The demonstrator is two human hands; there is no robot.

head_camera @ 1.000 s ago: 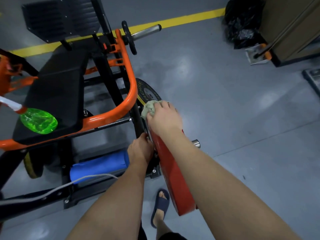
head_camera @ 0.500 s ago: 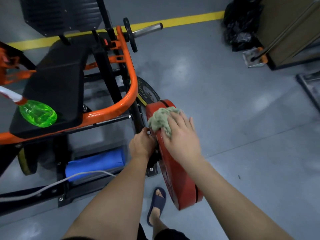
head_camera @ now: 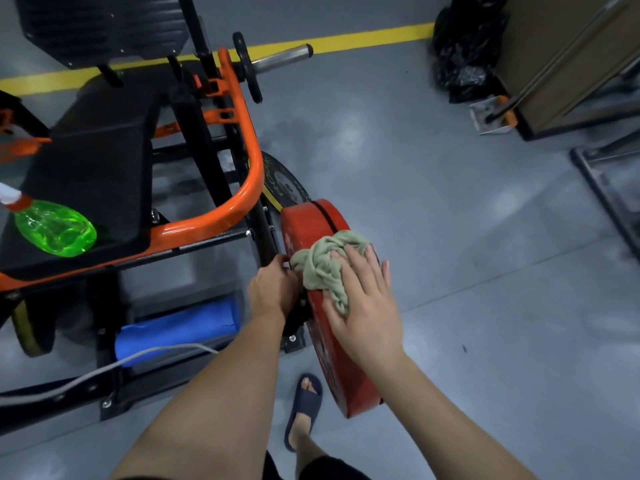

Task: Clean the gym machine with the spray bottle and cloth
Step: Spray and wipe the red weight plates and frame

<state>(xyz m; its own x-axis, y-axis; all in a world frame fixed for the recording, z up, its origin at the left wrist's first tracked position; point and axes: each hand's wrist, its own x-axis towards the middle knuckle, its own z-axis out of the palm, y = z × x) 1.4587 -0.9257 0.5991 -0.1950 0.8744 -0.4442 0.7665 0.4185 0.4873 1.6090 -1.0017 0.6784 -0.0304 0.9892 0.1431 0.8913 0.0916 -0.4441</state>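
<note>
Your right hand (head_camera: 363, 306) lies flat, fingers straight, pressing the crumpled, ropy green cloth (head_camera: 322, 265) onto the rounded upper rim of the smooth red weight plate (head_camera: 346, 386), which stands on edge. Your left hand (head_camera: 273, 289) sits against the plate's left side with its fingers curled out of sight, so you cannot tell its grip. Well left of the plate, the clear green spray bottle (head_camera: 55, 228) lies on the matte black seat pad (head_camera: 97, 161). Right of the plate, glossy grey floor (head_camera: 450, 237) lies open.
</note>
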